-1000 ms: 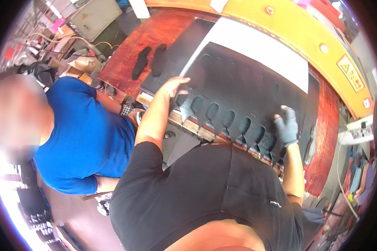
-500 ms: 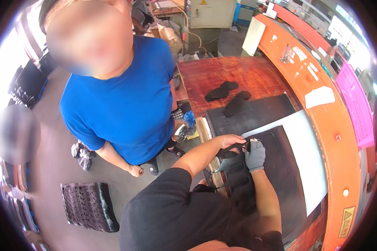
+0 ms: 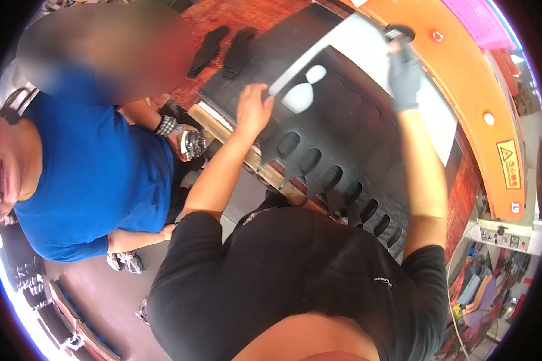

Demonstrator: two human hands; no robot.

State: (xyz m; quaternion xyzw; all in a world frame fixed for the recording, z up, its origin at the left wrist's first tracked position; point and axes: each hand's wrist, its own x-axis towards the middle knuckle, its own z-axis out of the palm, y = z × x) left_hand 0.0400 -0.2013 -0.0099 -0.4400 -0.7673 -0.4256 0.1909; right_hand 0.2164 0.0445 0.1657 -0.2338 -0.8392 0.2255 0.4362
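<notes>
My left hand (image 3: 254, 109) is empty, its fingers apart, over the left edge of the black sheet (image 3: 367, 138). Gloved in grey with bare fingertips, my right hand (image 3: 404, 75) reaches to the far right over the white board (image 3: 358, 39). Its fingers grip a dark rounded piece (image 3: 400, 30) with a pale inner edge; blur hides its exact kind. Through a sole-shaped cutout (image 3: 299, 97) in the black sheet the white board shows. A row of several dark sole-shaped openings (image 3: 332, 177) runs along the sheet's near side.
Beyond the board stands an orange machine beam (image 3: 473, 90). Flat black sole-shaped pieces (image 3: 209, 52) lie on the red table (image 3: 190, 84) at the far left. A person in a blue shirt (image 3: 96, 174) stands close on the left.
My hands have parted: the right has moved far and right, now holding the dark rounded piece; the left is off the sheet pieces. A white sole-shaped cutout now shows. My view has shifted.
</notes>
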